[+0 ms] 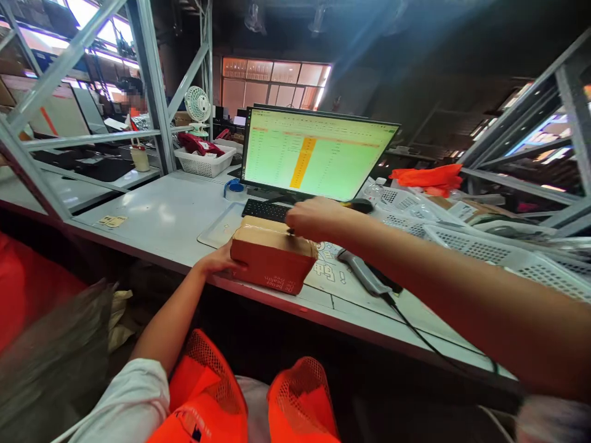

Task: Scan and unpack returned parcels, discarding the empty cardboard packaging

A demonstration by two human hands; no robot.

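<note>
A brown cardboard box [272, 264] rests at the front edge of the white desk, with tape along its top and pale printing on its near side. My left hand [221, 259] grips the box's left end, the thumb on the near face. Over the top right part of the box is my right hand [311, 218], closed in a fist. A small dark tool [290, 232] pokes out below its fingers against the taped top; most of it is hidden. Right of the box, a grey handheld scanner [364, 275] with a black cable lies on the printed desk mat [325, 271].
Behind the box stand a black keyboard [263, 210] and a lit monitor [314, 151]. A blue tape roll [234, 186] lies left of them. White plastic baskets [484, 246] crowd the right side. Metal frames [150, 80] rise at both sides. A person [133, 111] sits at far left.
</note>
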